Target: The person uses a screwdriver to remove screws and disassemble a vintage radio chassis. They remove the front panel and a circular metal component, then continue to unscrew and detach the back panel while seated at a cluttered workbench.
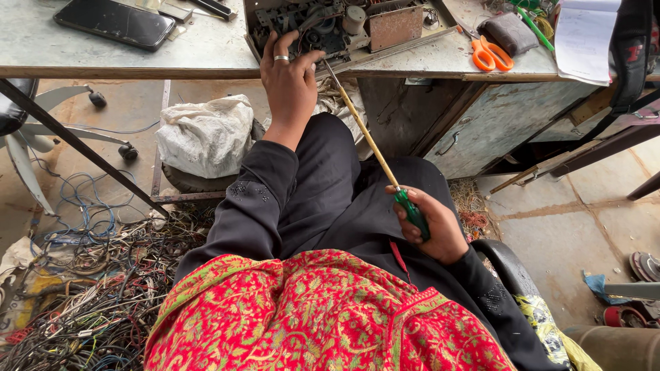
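Observation:
My left hand [289, 79], with a ring on one finger, rests on the front edge of an opened electronic chassis [344, 24] that sits on the grey worktable [206, 48]. My right hand [430, 223] is low over my lap, gripping the green handle of a long screwdriver [375, 148]. The screwdriver's shaft slants up and to the left, and its tip reaches the chassis edge right beside my left thumb. Circuit parts and a copper-coloured board fill the chassis.
A black phone [113, 22] lies at the table's left. Orange scissors [489, 55], a grey pouch [509, 33] and a white paper [584, 38] are at the right. Tangled wires [89, 288] cover the floor at left, near a white bag [205, 134] and a chair base [41, 134].

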